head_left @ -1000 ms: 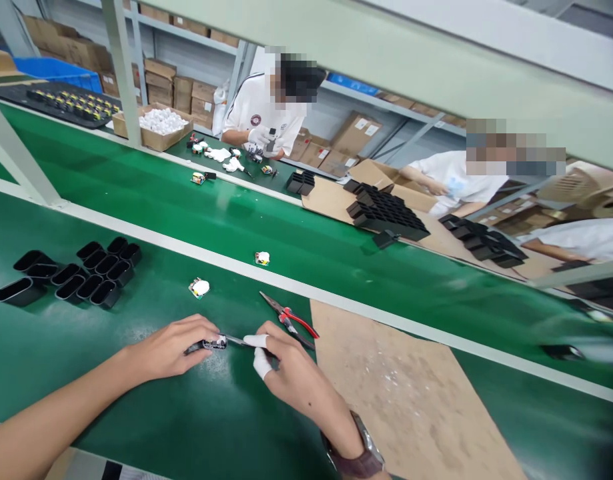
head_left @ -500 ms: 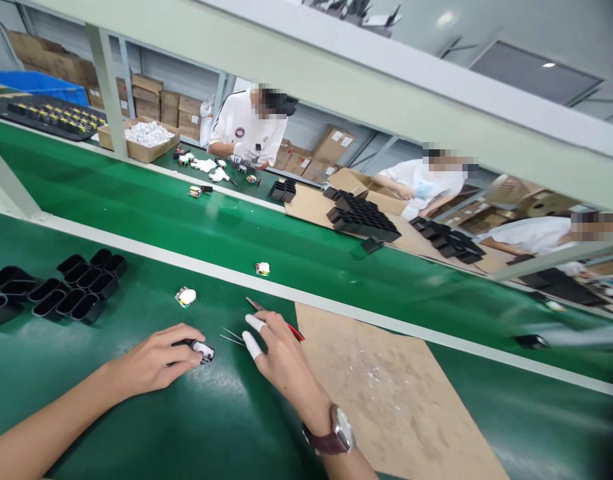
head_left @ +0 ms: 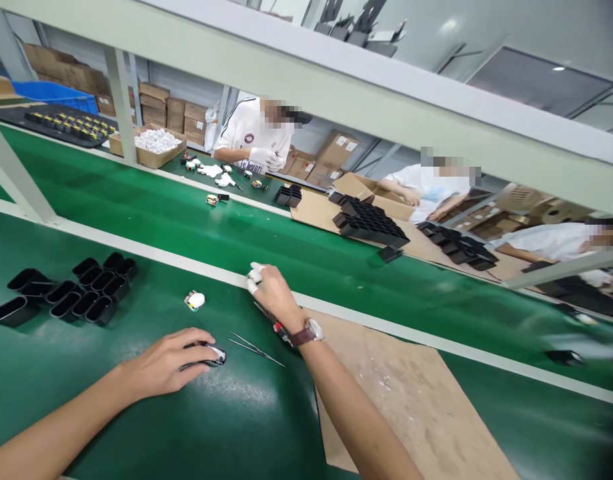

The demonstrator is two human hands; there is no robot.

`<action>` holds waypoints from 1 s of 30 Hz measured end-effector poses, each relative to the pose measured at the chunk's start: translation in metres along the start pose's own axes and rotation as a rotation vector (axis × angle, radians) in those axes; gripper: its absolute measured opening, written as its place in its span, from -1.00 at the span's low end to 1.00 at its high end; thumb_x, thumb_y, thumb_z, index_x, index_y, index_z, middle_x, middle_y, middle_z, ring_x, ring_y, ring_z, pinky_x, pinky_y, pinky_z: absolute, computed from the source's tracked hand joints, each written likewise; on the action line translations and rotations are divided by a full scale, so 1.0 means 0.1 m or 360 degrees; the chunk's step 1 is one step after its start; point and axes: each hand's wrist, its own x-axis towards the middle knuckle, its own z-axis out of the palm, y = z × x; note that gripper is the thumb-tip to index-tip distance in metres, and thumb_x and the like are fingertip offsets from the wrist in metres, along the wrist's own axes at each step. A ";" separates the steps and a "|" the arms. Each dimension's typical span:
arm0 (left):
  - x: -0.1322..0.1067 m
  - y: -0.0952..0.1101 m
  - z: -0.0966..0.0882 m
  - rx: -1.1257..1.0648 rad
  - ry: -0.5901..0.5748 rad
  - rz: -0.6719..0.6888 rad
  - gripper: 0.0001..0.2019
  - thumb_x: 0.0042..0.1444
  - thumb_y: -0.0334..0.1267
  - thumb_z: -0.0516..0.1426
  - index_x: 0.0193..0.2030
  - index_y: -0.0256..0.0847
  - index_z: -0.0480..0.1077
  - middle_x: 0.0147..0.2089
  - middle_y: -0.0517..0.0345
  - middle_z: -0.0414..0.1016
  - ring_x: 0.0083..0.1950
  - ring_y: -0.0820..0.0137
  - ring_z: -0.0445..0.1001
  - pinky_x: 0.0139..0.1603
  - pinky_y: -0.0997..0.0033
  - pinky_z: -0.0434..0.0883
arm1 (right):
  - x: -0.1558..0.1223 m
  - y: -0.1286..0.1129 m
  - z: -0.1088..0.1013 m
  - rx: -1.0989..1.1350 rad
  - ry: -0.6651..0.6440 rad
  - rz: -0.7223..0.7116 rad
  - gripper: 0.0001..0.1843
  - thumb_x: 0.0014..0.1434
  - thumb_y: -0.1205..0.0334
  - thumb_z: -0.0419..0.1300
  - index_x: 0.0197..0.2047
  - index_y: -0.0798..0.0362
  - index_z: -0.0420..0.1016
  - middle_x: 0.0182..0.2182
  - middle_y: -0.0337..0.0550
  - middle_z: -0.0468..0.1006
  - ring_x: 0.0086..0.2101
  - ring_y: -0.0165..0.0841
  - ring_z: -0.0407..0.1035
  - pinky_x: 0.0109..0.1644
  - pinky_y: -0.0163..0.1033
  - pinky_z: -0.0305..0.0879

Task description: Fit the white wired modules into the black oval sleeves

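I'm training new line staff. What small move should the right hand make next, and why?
Probably close the fingertips at the white strip and draw back. The right hand is stretched out there, its capped fingertips pointing down; whether they grip anything is hidden. The left hand presses a small black part to the mat, with tweezers lying loose beside it.

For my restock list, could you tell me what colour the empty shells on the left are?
Black: the shells show best in the head view.
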 end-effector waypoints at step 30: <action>1.10 -0.69 -0.65 0.0095 0.0829 -0.0833 -0.70 0.12 0.02 0.32 -0.20 -0.18 0.56 -0.12 0.01 0.61 -0.17 0.21 0.64 -0.08 0.18 0.63 | -1.49 -0.02 0.36 -0.0481 0.0644 -0.0309 -0.52 0.15 0.67 0.00 0.06 0.24 0.51 -0.09 0.16 0.52 -0.09 -0.03 0.48 -0.03 0.04 0.59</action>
